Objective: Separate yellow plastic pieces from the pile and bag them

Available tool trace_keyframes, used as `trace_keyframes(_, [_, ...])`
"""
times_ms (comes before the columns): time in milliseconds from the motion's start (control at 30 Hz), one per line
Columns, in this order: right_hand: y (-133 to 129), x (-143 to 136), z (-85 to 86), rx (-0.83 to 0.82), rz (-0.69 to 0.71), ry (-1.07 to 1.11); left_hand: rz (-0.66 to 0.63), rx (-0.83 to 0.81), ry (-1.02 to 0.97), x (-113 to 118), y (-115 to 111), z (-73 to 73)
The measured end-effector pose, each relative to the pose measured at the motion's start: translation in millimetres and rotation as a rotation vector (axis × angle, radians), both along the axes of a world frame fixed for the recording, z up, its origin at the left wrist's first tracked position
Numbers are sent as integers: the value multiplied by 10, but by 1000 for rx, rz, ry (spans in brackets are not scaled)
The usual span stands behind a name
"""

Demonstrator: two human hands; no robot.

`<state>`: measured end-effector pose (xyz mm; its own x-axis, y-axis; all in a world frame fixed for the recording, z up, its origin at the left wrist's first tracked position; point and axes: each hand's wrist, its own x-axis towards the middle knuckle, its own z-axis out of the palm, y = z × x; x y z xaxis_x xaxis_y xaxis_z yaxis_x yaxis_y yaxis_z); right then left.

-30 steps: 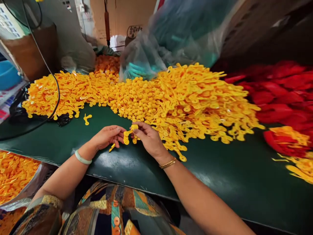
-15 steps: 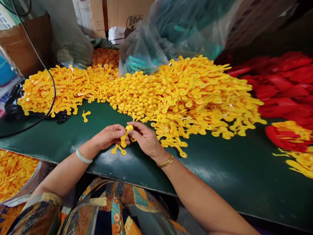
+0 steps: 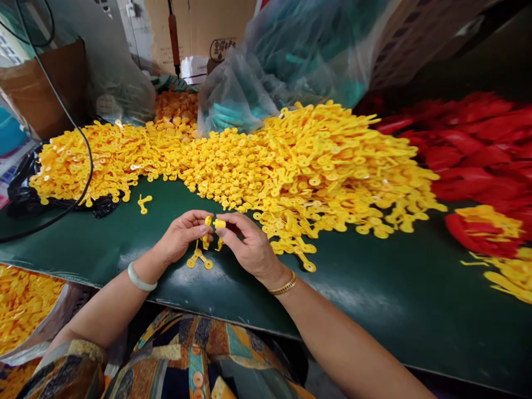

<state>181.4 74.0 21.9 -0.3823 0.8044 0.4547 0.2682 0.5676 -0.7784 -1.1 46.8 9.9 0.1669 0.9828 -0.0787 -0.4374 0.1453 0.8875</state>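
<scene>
My left hand [image 3: 183,237] pinches a yellow plastic arm-shaped piece [image 3: 206,237] with a ring end, held upright just above the table. Facing it, my right hand [image 3: 252,249] grips a small yellow cylinder [image 3: 220,224] between thumb and fingers, its narrow end turned toward the ring. A narrow gap shows between the two parts. Another bit of yellow plastic [image 3: 220,244] pokes out beneath my right fingers; its shape is mostly hidden. Under my hands, a V-shaped yellow piece with ring ends [image 3: 200,259] lies on the green tabletop [image 3: 353,299].
Yellow V-shaped pieces [image 3: 332,166] and small yellow cylinders [image 3: 233,163] are heaped behind my hands. A single yellow piece [image 3: 143,203] lies to the left. Red parts [image 3: 477,149] pile at right. A black cable [image 3: 89,160] loops at left. Plastic bags [image 3: 286,66] stand behind.
The cylinder in my right hand has turned from upright to sideways and now sits apart from the left-hand piece. The camera view has shifted slightly.
</scene>
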Motion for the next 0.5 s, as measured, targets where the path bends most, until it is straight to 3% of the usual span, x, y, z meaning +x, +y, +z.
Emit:
trace_keyframes(200, [2,-8,0,69,55,44,3,33,26,21,-9,-38])
trace_keyframes(500, [-1,-17,-22,98,19,-24,18,42,83,29,-13,-63])
